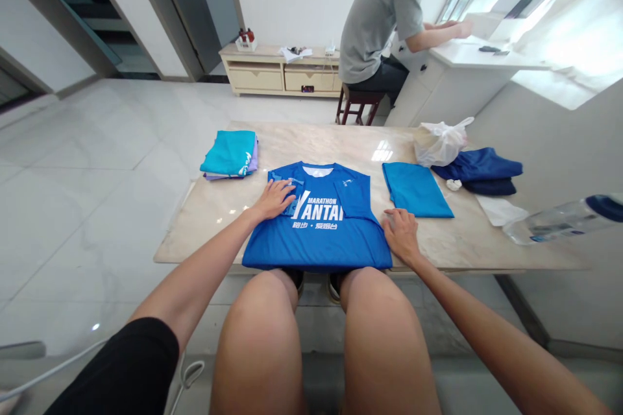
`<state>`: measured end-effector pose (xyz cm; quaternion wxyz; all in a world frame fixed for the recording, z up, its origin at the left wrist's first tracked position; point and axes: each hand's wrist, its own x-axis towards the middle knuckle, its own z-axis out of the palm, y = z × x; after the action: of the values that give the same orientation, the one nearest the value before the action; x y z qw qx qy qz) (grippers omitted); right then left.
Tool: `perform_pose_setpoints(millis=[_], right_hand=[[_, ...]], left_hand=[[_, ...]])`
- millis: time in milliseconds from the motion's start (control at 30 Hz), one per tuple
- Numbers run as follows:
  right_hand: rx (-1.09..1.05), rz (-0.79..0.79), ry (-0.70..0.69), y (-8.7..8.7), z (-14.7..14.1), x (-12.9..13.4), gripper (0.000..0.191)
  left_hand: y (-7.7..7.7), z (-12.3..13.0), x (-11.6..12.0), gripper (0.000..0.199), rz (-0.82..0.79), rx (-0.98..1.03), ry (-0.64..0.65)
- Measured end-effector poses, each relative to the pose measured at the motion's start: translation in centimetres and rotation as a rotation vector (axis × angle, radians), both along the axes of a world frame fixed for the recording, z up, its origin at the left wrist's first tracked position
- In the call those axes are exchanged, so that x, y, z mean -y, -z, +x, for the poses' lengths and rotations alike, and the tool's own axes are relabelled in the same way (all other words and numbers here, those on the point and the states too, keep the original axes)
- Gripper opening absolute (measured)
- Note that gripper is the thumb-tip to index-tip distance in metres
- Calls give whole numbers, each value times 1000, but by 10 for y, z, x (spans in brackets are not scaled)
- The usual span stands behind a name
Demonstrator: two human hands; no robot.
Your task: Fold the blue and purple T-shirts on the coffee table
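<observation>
In the middle of the frame a blue T-shirt (316, 243) lies flat on the marble table (341, 149), the open left hand (275, 201) pressing its folded-in sleeve down to keep it in place, while the relaxed, ungrasping right hand (402, 237) rests at the shirt's opposite edge.

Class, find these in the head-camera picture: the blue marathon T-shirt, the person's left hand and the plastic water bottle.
Blue marathon T-shirt (316, 249): head view, lower front panel.
Left hand (275, 201): head view, back of the hand.
Plastic water bottle (549, 224): head view, clear body.
</observation>
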<state>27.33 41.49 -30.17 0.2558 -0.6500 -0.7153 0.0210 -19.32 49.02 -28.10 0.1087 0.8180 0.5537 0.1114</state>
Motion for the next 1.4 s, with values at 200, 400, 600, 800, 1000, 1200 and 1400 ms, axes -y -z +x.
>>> perform_pose_setpoints(millis=[200, 400, 600, 800, 1000, 1200, 1400], right_hand=[[-46, -198, -202, -36, -2, -121, 31], [159, -574, -264, -60, -28, -229, 73], [283, -753, -297, -68, -51, -236, 41], [301, -677, -326, -87, -58, -178, 19], [243, -577, -360, -119, -46, -122, 31], [145, -656, -479, -132, -33, -129, 26], [112, -420, -204, -123, -38, -204, 24]], left_hand=[[-2, -38, -66, 49, 76, 89, -245], [0, -60, -114, 69, -76, -46, -239], [-19, -57, -115, 52, -310, -51, -81], [-53, -38, -54, 52, -440, 286, -26], [-87, -27, 9, 59, -509, 424, -130], [-113, -30, 2, 55, -513, 436, -200], [-115, -33, -80, 37, -250, 354, -304]])
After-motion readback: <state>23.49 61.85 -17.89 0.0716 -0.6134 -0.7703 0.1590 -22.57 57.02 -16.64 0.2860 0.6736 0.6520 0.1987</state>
